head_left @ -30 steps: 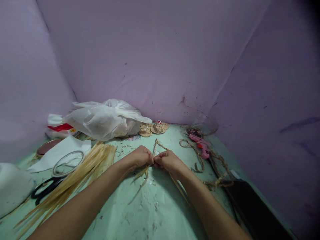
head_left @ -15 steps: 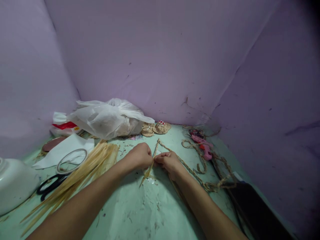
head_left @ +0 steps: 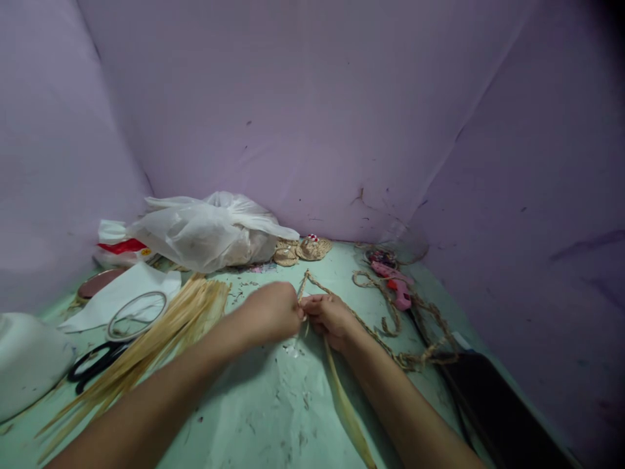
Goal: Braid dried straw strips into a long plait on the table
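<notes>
My left hand (head_left: 271, 312) and my right hand (head_left: 329, 314) meet at the middle of the pale green table (head_left: 273, 417), both closed in a pinch on the working end of a braided straw cord (head_left: 371, 329). The braid runs away from my fingers to the far side and then right across the table. A loose flat straw strip (head_left: 342, 397) hangs from my fingers toward the near edge. A bundle of straw strips (head_left: 151, 342) lies to the left of my left forearm.
Black scissors (head_left: 90, 363), a wire ring (head_left: 137, 306) on white paper and a white plastic bag (head_left: 205, 229) lie at the left. Small woven straw hats (head_left: 305, 249) sit at the back. A pink glue gun (head_left: 393, 283) and a dark slab (head_left: 493, 410) are at the right.
The loose strip that pointed down-left under my left hand now hangs down-right beneath my right hand. My left hand has shifted slightly right over the braid end.
</notes>
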The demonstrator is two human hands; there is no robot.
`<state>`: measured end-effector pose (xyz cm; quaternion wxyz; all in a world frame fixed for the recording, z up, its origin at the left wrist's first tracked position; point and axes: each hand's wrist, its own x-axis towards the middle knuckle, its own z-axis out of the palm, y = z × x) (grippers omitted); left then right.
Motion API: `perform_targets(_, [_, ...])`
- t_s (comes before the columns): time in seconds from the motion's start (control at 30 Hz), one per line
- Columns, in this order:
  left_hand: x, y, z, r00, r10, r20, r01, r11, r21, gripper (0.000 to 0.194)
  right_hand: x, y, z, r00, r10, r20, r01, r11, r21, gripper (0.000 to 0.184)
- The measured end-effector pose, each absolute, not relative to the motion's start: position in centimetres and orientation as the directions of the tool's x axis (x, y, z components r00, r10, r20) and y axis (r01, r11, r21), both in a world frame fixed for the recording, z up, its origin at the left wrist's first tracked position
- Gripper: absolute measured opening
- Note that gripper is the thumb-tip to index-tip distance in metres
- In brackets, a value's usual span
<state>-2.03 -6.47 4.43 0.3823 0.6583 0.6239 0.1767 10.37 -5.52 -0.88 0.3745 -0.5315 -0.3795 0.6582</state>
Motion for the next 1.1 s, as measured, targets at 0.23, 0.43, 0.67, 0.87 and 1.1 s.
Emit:
perform_targets(0.23, [-2.9,-4.4,3.7,0.181,0.842,-0.508,0.437,0.394,0.809,0.019,10.9,-5.4,-0.8,-0.256,0.883,-0.393,-0.077,-0.424,-0.902,0.005])
perform_targets(0.43, [-1.5,-4.6,1.1,0.255,0.806,-0.534,0.440,0.395,0.807,0.014,11.4,-4.8,-1.7,-0.260,0.908,-0.328,0.127,-0.305,-0.944,0.005])
perform_targets(0.67, [-1.3,-4.4,-0.4,0.067,0.903,-0.424,0.664,0.277,0.695,0.013,11.2,-5.8,-0.6,-0.160,0.987,-0.032,0.742,0.099,-0.663,0.020])
perform_targets(0.87, [-0.5,-4.9,-1.2,0.048,0.946,-0.319,0.515,0.250,0.820,0.022,10.1,-7.6,1.5,-0.040,0.999,0.030,0.951,0.047,-0.307,0.022])
perform_targets(1.1, [-0.2,-4.8,-1.5,0.007,0.938,-0.347,0.477,0.302,0.826,0.020,9.9,-8.2,2.6,0.012,1.000,-0.020,0.982,-0.015,-0.188,0.022])
